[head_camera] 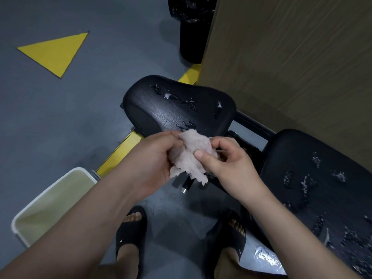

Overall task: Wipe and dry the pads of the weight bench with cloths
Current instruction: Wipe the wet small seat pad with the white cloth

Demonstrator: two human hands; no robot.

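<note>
**Gripping a crumpled cloth (191, 158) in mid-air**

From the head view, the left hand (159, 158) and right hand (227, 164) both pinch the pale, fluffy cloth. Their fingers curl into it, and the right thumb presses on its front. The cloth hangs between them, in front of the near edge of the smaller pad (171, 111). Droplets and foamy patches lie on that black pad and on the larger pad (302, 158) to the right. A white bin (26, 216) stands on the grey floor (60, 117) at lower left. A black bin (192, 43) stands farther off, beside a wooden panel (291, 57).
</note>
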